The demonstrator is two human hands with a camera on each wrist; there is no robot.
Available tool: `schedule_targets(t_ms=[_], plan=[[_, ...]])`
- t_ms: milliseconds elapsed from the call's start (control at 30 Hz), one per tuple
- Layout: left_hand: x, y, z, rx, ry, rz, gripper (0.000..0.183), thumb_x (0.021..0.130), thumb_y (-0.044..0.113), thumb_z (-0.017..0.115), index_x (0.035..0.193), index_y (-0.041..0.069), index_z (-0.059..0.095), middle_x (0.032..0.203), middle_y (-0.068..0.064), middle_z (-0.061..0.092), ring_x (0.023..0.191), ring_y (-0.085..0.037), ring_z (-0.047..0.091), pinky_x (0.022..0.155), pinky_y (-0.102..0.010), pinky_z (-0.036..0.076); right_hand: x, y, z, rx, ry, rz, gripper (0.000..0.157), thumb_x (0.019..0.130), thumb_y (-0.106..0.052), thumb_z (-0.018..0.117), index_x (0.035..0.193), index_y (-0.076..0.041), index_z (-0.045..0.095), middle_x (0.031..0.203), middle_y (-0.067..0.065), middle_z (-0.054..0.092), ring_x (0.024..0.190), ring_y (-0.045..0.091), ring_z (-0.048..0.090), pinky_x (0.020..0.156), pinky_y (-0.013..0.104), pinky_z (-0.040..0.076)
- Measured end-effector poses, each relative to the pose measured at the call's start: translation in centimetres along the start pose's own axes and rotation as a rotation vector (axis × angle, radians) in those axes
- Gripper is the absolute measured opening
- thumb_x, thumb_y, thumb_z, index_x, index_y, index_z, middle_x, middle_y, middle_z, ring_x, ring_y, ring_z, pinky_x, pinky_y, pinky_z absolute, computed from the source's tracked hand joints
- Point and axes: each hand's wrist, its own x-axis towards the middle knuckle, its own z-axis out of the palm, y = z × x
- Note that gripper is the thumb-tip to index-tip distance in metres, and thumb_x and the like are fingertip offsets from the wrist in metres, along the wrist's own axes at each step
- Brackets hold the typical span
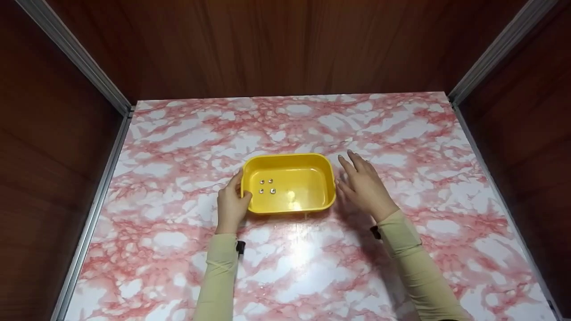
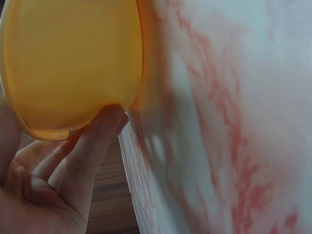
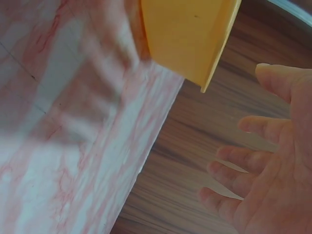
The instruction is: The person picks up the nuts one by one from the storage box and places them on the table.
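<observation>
A yellow rectangular plastic tub (image 1: 308, 178) with rounded corners is at the middle of the table. Inside it, toward the left end, lie several small silvery round pieces (image 1: 273, 191), spaced apart. My left hand (image 1: 232, 203) grips the tub's left end, thumb over the rim and fingers along the outer wall. In the left wrist view, fingertips (image 2: 109, 117) press the tub's outside. Beside the right end, my right hand (image 1: 363, 187) is held with fingers spread and nothing in it. The right wrist view shows a gap between that hand and the tub wall (image 3: 187, 39).
The tabletop (image 1: 178, 267) has a red and white marbled surface. Dark wood panels (image 1: 290, 49) enclose it at the back, left and right, with metal strips (image 1: 91, 223) along the side edges. A light reflection shows in front of the tub.
</observation>
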Motion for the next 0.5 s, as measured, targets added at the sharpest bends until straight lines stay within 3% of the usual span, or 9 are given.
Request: schedule_targets(t_ms=[500], plan=[[-0.01, -0.19, 0.06, -0.003, 0.013, 0.018, 0.063, 0.070, 0.001, 0.063, 0.129, 0.017, 0.048, 0.093, -0.010, 0.066, 0.075, -0.012, 0.059, 0.065, -0.028, 0.047, 0.58, -0.72, -0.04, -0.010, -0.010, -0.019, 0.063, 0.084, -0.039, 0.054, 0.136, -0.009, 0.035, 0.140, 0.018, 0.026, 0.124, 0.035, 0.027, 0.099, 0.049, 0.019]])
